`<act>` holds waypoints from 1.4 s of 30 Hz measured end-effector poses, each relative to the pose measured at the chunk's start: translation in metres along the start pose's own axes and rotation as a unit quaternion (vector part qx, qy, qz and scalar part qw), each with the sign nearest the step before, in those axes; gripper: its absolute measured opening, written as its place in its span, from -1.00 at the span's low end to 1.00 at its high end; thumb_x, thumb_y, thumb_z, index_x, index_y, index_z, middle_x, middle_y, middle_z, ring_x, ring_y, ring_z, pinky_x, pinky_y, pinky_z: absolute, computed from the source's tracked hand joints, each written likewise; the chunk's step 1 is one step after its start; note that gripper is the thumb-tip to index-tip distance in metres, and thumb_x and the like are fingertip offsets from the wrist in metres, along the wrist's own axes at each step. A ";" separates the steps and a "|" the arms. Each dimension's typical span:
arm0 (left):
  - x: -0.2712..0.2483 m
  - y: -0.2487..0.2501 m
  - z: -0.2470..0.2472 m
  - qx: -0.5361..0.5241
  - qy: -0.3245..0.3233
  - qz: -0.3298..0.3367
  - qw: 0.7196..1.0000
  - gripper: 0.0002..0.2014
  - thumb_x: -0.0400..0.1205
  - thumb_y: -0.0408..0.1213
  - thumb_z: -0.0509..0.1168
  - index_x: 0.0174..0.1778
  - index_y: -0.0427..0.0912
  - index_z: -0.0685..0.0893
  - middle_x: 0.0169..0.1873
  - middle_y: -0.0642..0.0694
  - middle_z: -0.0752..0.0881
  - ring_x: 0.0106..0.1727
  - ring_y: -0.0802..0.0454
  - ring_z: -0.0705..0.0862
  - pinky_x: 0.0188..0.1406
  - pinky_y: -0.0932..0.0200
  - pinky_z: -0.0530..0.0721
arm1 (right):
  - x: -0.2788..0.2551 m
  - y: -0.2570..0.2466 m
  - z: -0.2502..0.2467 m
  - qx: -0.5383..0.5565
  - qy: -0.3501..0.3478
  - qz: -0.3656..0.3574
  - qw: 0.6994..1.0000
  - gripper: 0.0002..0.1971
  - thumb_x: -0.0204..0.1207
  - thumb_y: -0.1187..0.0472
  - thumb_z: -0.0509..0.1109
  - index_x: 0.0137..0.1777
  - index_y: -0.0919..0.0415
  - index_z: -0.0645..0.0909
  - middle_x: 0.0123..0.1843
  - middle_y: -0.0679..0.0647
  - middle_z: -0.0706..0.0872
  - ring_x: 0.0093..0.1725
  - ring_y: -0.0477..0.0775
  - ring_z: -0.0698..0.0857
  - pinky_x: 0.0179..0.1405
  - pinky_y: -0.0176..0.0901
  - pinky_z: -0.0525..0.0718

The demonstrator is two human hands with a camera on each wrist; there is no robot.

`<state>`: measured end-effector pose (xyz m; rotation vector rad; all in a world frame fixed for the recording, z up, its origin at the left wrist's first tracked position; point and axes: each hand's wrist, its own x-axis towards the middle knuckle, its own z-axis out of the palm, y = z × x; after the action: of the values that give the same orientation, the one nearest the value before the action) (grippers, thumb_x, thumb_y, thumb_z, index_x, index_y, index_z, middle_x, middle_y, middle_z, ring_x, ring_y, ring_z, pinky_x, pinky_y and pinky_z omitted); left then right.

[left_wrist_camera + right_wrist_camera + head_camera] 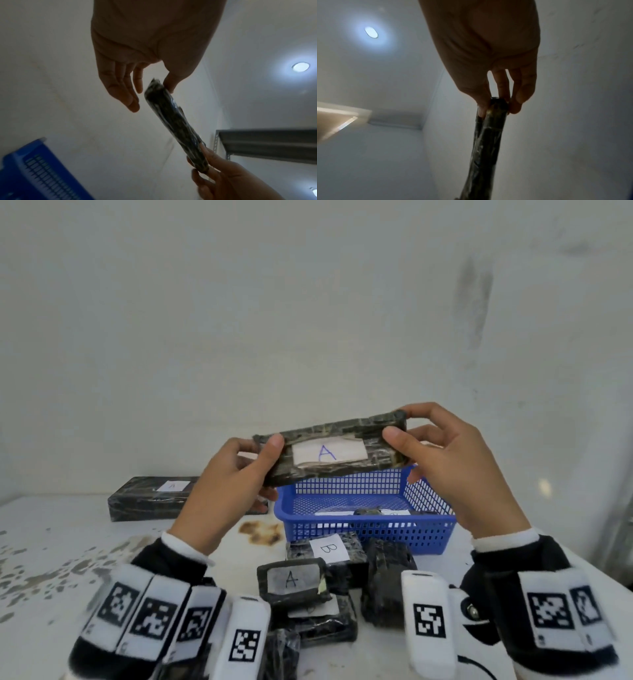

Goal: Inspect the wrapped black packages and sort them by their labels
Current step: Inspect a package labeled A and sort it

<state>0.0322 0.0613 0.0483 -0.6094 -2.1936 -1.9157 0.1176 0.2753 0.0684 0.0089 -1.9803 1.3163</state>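
A long flat black wrapped package (329,453) with a white label marked "A" is held up above the blue basket (370,529). My left hand (263,450) grips its left end, thumb on the front face and fingers behind. My right hand (397,426) pinches its right end between thumb and fingers. The left wrist view shows the package (175,121) edge-on between my left hand (154,88) and my right hand (214,169). Seen from the right wrist, my right hand (496,105) clamps the package's end (488,135).
A large black package labelled "A" (150,501) lies at the back left of the stained white table (68,542). In front of the basket lies a pile: a "B" package (325,549), an "A" package (291,580), an unlabelled one (387,583). Inside the basket lie labelled packages.
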 end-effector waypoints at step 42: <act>0.135 -0.147 0.061 0.300 -0.174 -0.141 0.927 -0.27 0.72 -0.05 0.21 0.68 -0.03 -0.08 0.28 -0.20 0.62 -0.30 -0.07 0.65 -0.45 0.09 0.64 | 0.135 0.192 -0.007 -0.618 -0.379 0.154 0.672 -0.65 0.78 0.27 0.20 0.51 0.16 0.60 0.58 0.09 0.57 0.51 0.13 0.56 0.44 -0.17 0.45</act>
<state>-0.1411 0.1335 -0.0428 -0.5727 -3.0377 -1.1607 -0.0504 0.4226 -0.0044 -0.5171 -3.3314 -0.2604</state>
